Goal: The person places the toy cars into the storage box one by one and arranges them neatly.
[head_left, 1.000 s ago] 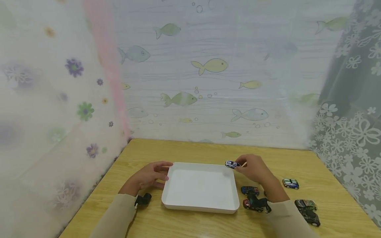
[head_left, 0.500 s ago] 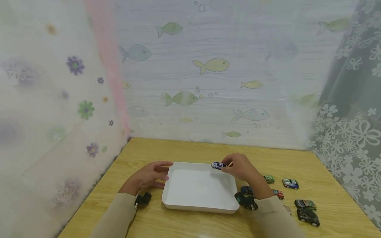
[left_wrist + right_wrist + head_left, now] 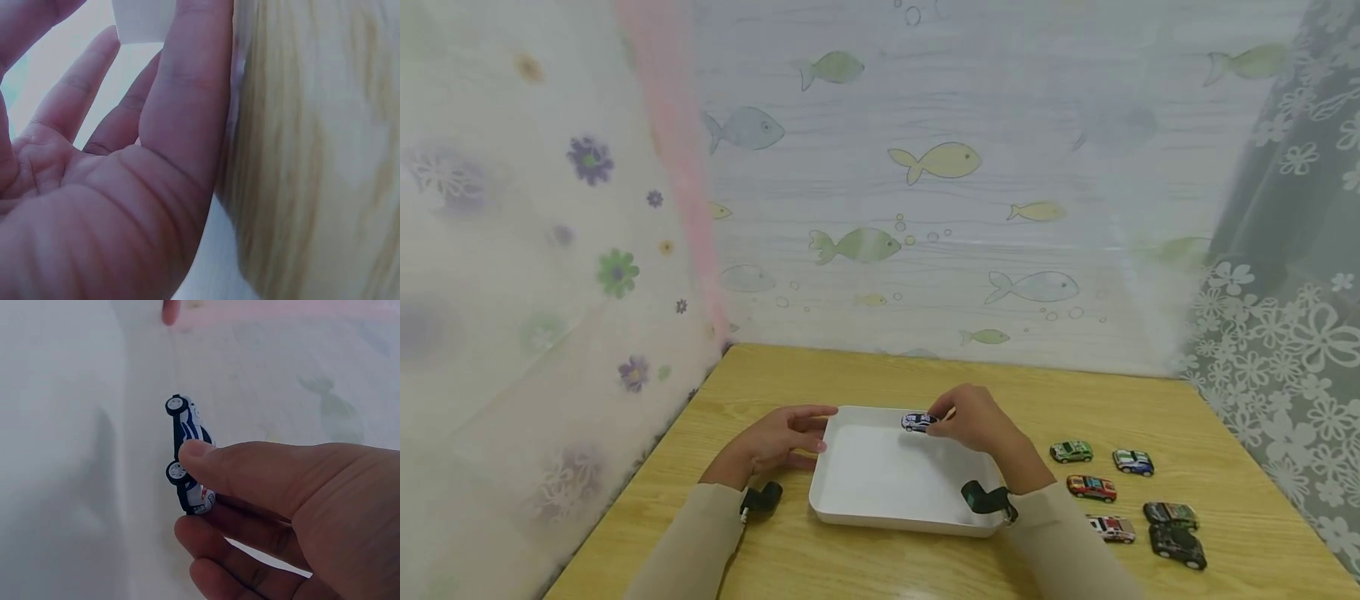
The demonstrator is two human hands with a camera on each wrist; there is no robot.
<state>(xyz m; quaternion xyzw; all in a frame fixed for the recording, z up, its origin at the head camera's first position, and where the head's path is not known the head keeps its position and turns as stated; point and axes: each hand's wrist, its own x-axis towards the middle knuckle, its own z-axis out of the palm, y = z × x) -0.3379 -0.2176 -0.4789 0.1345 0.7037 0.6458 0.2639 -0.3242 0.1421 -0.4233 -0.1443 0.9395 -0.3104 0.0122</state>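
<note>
A small white and dark-blue toy car (image 3: 917, 422) is pinched between the thumb and fingers of my right hand (image 3: 972, 423), over the back part of a white rectangular tray (image 3: 887, 479). In the right wrist view the toy car (image 3: 189, 425) is seen from its side, wheels facing the tray floor, with the thumb across its middle. At the tray's left side is my left hand (image 3: 775, 439), its fingers loosely extended and touching the rim. The left wrist view has the palm of this left hand (image 3: 125, 169) with the fingers reaching toward the white tray (image 3: 145, 22).
Several toy cars stand on the wooden table to the right: a green one (image 3: 1071, 452), a white-blue one (image 3: 1133, 462), a red one (image 3: 1092, 488), a white-red one (image 3: 1111, 528), a dark green one (image 3: 1171, 514) and a black one (image 3: 1177, 546). Patterned curtains (image 3: 880, 208) enclose the table.
The right hand has carried the white and blue toy car leftward from the tray's back right corner to over its back middle. The left hand has stayed at the tray's left side.
</note>
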